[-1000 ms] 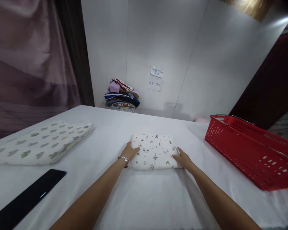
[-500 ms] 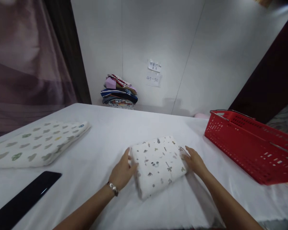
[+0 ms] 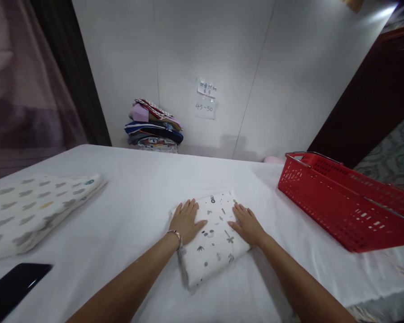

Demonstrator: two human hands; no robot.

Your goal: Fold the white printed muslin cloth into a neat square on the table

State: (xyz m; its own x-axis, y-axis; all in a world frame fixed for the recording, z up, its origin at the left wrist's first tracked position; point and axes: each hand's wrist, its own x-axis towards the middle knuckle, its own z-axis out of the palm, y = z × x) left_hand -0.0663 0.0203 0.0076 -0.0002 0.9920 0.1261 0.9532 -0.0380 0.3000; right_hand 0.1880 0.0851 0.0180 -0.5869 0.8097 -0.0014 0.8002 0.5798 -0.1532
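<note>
A white cloth with small printed motifs (image 3: 215, 251) lies folded into a thick rectangle on the white-covered table (image 3: 148, 179). My left hand (image 3: 186, 221) rests flat on its left side, fingers stretched out, a silver bracelet at the wrist. On the cloth's right side my right hand (image 3: 247, 223) also lies flat, palm down with fingers extended. Neither hand grips the cloth. Part of the cloth's top is hidden under both hands.
A larger folded cloth with grey cloud shapes (image 3: 37, 204) lies at left, with a black phone-like slab (image 3: 16, 287) nearer me. The red plastic basket (image 3: 326, 206) stands at right. Beyond the table, a pile of folded fabrics (image 3: 155, 128) sits by the wall.
Both hands have moved from the cloth's side edges onto its top and flattened there. The camera view has shifted slightly to the right.
</note>
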